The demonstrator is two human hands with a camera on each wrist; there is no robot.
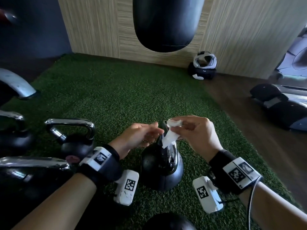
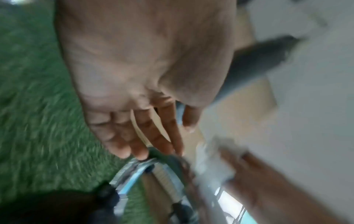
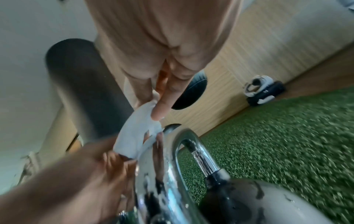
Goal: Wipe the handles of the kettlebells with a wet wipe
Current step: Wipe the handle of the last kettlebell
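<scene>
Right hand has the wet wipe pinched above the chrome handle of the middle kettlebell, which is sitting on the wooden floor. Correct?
Not quite. The right hand does pinch the wet wipe above the chrome handle, but the kettlebell sits on the green turf, not the wooden floor. The head view shows this.

floor: green artificial turf point(image 1: 132, 90) beside brown wood flooring point(image 1: 249, 103) | overhead: 1 black punching bag point(image 1: 167, 22) hanging before a pale wood-grain wall point(image 1: 93, 25) | by the wall: black-and-white headgear point(image 1: 203, 67) — on the wood floor | far right: dark gloves point(image 1: 279, 105) — partly cut off
</scene>
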